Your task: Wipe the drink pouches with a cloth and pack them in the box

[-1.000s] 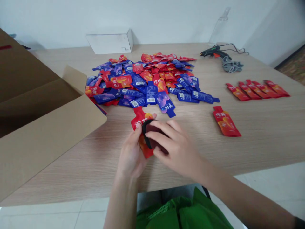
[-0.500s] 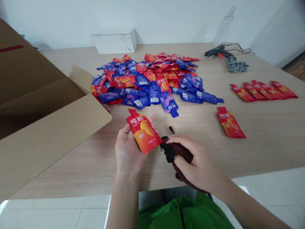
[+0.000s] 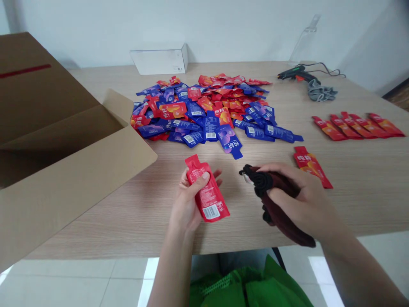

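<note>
My left hand (image 3: pixel 190 196) grips a red drink pouch (image 3: pixel 209 192) with its printed back and barcode facing up. The thumb lies across the front of it, and the spouted end points away from me. My right hand (image 3: pixel 298 196) is closed around a dark maroon cloth bundle (image 3: pixel 284 213) with a black gathered end; I cannot tell exactly what kind of item it is. Just beyond that hand, a single red pouch (image 3: pixel 311 166) lies on the table, partly covered by the fingers. Ahead of both hands spreads a heap of red and blue pouches (image 3: pixel 211 125).
An open cardboard box (image 3: pixel 79 183) takes up the left side. Several red pouches (image 3: pixel 358 127) lie in an overlapping row at the right. Farther back are a glue gun (image 3: pixel 300 74) with its cord, a grey scrunchie (image 3: pixel 321 91), a white box (image 3: pixel 159 62) and a clear stand (image 3: pixel 303 42).
The pouch in my left hand has turned from its orange-pictured front to its barcode back, with my thumb now over it. My right hand has moved right with the cloth bundle, away from the pouch.
</note>
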`<state>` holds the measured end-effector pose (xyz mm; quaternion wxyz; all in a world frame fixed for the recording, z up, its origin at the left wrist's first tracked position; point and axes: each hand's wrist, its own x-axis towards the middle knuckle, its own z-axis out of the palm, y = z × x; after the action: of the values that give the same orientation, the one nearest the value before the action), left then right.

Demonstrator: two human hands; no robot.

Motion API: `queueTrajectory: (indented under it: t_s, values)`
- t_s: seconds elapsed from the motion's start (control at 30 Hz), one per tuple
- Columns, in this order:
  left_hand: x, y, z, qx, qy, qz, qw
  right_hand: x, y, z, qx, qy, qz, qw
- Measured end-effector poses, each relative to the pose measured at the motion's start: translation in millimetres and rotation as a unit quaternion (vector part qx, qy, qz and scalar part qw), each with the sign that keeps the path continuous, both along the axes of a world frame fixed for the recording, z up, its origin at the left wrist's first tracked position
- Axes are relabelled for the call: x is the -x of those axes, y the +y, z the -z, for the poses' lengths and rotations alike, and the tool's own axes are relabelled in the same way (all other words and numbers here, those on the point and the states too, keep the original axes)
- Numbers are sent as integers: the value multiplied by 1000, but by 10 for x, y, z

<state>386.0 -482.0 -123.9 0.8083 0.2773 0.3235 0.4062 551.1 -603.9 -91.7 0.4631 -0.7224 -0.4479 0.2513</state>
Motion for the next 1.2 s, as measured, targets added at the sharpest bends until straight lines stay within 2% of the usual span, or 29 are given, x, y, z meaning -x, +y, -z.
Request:
queueTrajectory:
  t_s: [0.07,0.17,0.23,0.33,0.4,0.5,0.6,0.67,0.73,0.83,1.03,1.2]
  values:
    - [-16,-38,-7,-19,12,34,999,21,120,-71,-73,-98,-5,993]
    - [-39,-79,-12,-73,50,37,995,143,348,-139,-176,-225,-54,957]
    - [-38,-88,-11,-128,71,29,989,242,481,-133,-195,-271,-110,936]
    - [-7,-91,1,-182,82,38,979,341,600,-49,-174,-330,-176,911]
    - [17,-95,24,-167,71,43,983,344,625,23,-155,-356,-189,902]
    - [29,-96,73,-86,19,55,995,270,609,97,-132,-359,-172,908]
    - [7,-78,101,-8,-22,44,999,197,548,120,-144,-337,-116,923]
    - [-14,-62,92,15,-40,30,999,200,491,123,-164,-309,-75,934]
    - [-30,-57,67,27,-56,26,998,243,439,134,-173,-290,-69,939]
    - [-43,-76,20,50,-58,30,997,325,419,162,-173,-296,-97,934]
    - [-48,-104,-92,63,-37,17,997,345,555,102,-193,-340,-89,916]
    - [-29,-19,-162,49,-40,0,998,404,457,167,-150,-349,-133,915]
